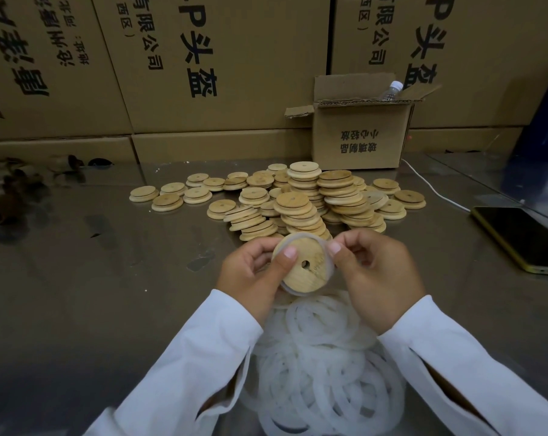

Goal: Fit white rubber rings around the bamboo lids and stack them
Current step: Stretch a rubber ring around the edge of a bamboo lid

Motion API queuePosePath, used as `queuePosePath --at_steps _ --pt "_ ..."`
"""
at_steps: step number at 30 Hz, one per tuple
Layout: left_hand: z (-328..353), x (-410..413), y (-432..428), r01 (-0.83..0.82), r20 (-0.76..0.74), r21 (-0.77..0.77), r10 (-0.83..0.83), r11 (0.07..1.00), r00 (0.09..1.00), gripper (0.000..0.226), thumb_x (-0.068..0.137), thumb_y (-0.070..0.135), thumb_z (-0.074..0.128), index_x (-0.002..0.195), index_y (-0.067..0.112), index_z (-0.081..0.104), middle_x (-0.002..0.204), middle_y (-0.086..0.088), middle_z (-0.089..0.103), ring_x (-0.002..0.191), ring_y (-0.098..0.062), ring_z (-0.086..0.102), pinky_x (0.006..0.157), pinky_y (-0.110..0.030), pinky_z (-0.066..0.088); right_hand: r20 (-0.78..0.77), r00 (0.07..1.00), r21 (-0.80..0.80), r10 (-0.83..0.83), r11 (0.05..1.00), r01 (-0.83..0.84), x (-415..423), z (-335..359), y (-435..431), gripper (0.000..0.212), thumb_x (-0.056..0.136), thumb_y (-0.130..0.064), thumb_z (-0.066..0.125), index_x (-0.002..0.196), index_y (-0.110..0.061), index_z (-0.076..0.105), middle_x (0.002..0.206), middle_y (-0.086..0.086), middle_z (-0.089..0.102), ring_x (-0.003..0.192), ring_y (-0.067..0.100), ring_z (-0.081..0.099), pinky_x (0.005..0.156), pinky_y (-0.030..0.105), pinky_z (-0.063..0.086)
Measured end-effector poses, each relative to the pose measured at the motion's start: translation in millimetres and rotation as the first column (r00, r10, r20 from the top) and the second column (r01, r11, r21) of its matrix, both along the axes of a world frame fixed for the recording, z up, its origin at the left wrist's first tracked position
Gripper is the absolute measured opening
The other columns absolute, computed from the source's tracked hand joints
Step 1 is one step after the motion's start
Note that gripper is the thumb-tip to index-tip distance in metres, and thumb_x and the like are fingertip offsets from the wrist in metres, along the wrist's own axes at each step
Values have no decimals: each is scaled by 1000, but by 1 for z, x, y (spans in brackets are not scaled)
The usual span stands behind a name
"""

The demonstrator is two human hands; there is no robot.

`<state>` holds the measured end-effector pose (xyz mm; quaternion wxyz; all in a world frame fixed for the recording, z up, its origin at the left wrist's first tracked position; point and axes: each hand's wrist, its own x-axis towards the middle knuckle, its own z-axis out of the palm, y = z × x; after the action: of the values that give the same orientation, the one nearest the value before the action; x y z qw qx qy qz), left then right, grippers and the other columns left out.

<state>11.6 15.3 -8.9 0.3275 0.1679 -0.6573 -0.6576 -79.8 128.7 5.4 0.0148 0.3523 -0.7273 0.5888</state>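
Gripping a bamboo lid [302, 272] above the counter [109, 278], the left hand [250, 273] curls its fingers round it; the right hand [379, 272] pinches the white rubber ring [330, 272] at its rim.

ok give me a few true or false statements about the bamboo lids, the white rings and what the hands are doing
1. The left hand holds a round bamboo lid with a centre hole. True.
2. The right hand lies flat on the shiny metal table. False: it pinches a thin white rubber ring at that lid's edge.
3. The heap of loose white rubber rings lies far from the person. False: it lies close, under the hands.
4. A dark phone with a yellow edge lies at the right. True.
5. The small open cardboard box is empty. False: a clear plastic bottle sticks out of it.
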Motion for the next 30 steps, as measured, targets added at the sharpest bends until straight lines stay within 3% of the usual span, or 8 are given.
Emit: queuePosePath --at_steps 11,15,20,27,30 --pt "-2 0 0 6 6 -67 -5 998 1000 33 63 32 62 89 12 65 81 -7 71 75 -15 68 73 -37 56 36 998 89 -55 995 52 -5 0 1 23 85 -18 62 65 -27 58 63 -13 58 59 0 53 54 4 40" --pt "-2 0 -3 -10 -6 -42 10 999 1000 32 65 32 62 90 12 65 82 -8 72 77 -18 68 74 -37 56 52 999 32 0 999 -2 -1 1 0 20 85 -14 62 68 -24 60 66 -9 60 62 3 53 57 6 41" --pt "-4 -1 -3 -34 -26 10 35 999 999 34 66 30 63 93 9 65 86 -13 72 81 -25 68 77 -42 55 80 996 -57 46 998 -41 3 0 -1 9 80 -18 66 72 -20 62 70 -4 63 68 9 56 65 18 47" --pt "-2 -1 -5 -45 -74 123 54 991 996 35 65 27 63 93 7 65 81 -10 72 75 -22 69 66 -36 59 93 994 -108 62 993 -52 5 -1 -2 11 70 -24 72 75 -20 63 70 -7 65 65 1 57 63 11 47" --pt "-1 -1 -5 -47 -77 129 57 991 995 30 68 24 64 93 8 64 82 -10 72 76 -22 69 64 -35 59 58 998 -85 32 996 -27 5 -3 -1 10 69 -21 74 71 -22 65 68 -7 67 65 4 59 65 17 50"
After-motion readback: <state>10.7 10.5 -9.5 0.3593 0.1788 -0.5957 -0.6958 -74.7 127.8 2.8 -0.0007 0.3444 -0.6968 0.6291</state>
